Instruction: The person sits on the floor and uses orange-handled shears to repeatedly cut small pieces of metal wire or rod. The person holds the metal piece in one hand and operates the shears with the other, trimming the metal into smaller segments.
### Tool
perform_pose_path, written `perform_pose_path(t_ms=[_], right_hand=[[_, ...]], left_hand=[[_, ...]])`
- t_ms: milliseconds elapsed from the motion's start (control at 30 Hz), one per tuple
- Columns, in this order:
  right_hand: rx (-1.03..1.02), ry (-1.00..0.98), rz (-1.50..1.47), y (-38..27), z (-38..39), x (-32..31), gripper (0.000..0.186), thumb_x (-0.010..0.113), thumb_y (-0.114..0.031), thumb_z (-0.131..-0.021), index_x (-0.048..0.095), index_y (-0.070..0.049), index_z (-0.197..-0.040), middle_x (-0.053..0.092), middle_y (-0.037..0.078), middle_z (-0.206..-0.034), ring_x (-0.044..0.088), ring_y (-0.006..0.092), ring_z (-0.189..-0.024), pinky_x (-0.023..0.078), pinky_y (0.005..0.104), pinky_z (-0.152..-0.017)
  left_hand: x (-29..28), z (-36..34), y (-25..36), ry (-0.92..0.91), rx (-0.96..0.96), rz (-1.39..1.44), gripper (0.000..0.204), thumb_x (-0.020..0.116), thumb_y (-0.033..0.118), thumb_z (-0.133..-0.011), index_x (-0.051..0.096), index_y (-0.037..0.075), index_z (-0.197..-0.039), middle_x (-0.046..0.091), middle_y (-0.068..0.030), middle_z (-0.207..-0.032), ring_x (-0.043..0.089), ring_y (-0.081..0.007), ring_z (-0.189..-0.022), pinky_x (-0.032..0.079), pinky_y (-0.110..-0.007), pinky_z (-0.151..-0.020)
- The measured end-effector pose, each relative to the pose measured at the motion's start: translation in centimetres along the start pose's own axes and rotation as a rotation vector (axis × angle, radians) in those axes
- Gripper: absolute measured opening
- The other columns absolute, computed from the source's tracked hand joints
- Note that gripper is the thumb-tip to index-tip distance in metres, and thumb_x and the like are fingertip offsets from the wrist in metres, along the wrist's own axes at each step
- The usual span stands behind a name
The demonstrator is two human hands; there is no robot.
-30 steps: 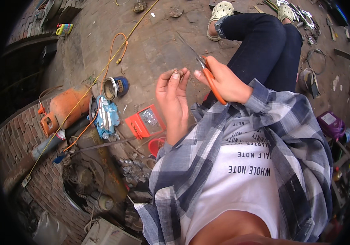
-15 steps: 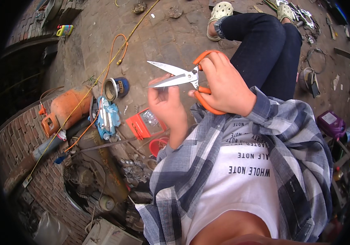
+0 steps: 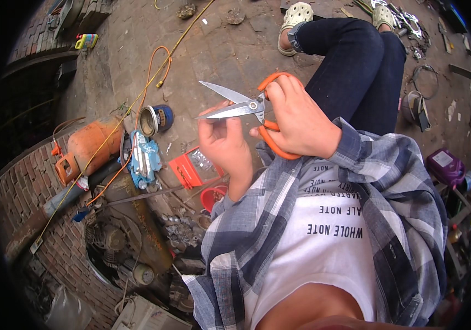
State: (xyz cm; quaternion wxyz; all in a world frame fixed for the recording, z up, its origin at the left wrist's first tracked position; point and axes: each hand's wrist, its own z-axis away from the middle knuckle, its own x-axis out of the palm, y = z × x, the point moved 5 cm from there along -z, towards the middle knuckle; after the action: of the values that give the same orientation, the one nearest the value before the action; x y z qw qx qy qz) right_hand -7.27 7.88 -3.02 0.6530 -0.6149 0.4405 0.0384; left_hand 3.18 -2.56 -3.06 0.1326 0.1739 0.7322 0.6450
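Note:
My right hand (image 3: 303, 121) grips orange-handled metal scissors (image 3: 253, 105), held open with both blades pointing left. My left hand (image 3: 225, 142) is raised just below the lower blade, fingertips and thumb drawn together at it; the blade partly hides them, so I cannot make out what they hold. Under the hands are my legs in dark jeans (image 3: 351, 60) and my checked shirt. Just left and below my left hand lies an open red case (image 3: 187, 169) of small parts, with a red bowl (image 3: 208, 198) beside it.
On the paved floor (image 3: 219, 55) at left lie an orange gas cylinder (image 3: 89, 148), a blue-labelled tin (image 3: 164, 116), a blue package (image 3: 143, 157), long cords (image 3: 153, 82) and a rusty machine (image 3: 136, 231). At right are a purple jug (image 3: 445, 168), a bucket (image 3: 414, 110) and scattered metal parts (image 3: 411, 27).
The scissors have swung from edge-on with blades closed to flat and spread open. My left hand has turned and sits slightly lower and further left, now behind the lower blade.

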Motion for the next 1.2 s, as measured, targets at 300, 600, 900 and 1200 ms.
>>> perform_pose_path(t_ms=[300,600,900,1200], right_hand=[[0.033,-0.019,-0.074,-0.1,0.2,0.6,0.058,0.073,-0.035,-0.076,0.046,0.007,-0.104,0.051,0.020,-0.089,0.053,0.0370,-0.087,0.044,0.0417,-0.079],[0.240,-0.188,-0.345,1.0,0.1,2.1,0.042,0.064,-0.035,-0.087,0.045,0.002,-0.093,0.054,0.016,-0.074,0.055,0.0334,-0.060,0.046,0.0378,-0.055],[0.020,-0.012,-0.237,0.3,-0.3,0.1,0.054,0.069,-0.036,-0.081,0.048,0.008,-0.105,0.053,0.022,-0.096,0.053,0.0350,-0.090,0.044,0.0411,-0.079],[-0.015,0.067,0.110,-0.8,-1.0,-1.1,0.057,0.075,-0.034,-0.071,0.050,0.006,-0.102,0.050,0.018,-0.097,0.051,0.0335,-0.093,0.044,0.0404,-0.080]], left_hand=[[-0.1,-0.2,0.0,-0.048,0.016,-0.020,0.009,0.061,-0.006,-0.084,0.058,-0.003,-0.092,0.062,-0.0082,-0.093,0.060,-0.0125,-0.084,0.048,-0.025,-0.077],[0.8,-0.1,0.0,-0.078,-0.070,0.108,0.007,0.060,-0.002,-0.086,0.058,-0.004,-0.093,0.060,-0.0096,-0.094,0.060,-0.0153,-0.086,0.050,-0.029,-0.081],[0.9,-0.6,-1.0,-0.040,-0.251,0.337,0.010,0.061,0.001,-0.087,0.058,-0.002,-0.096,0.063,-0.0102,-0.094,0.063,-0.0171,-0.087,0.053,-0.033,-0.082],[0.6,-0.4,-0.1,0.013,-0.116,0.163,0.012,0.059,-0.001,-0.087,0.060,-0.006,-0.099,0.064,-0.0103,-0.095,0.063,-0.0163,-0.086,0.053,-0.031,-0.082]])
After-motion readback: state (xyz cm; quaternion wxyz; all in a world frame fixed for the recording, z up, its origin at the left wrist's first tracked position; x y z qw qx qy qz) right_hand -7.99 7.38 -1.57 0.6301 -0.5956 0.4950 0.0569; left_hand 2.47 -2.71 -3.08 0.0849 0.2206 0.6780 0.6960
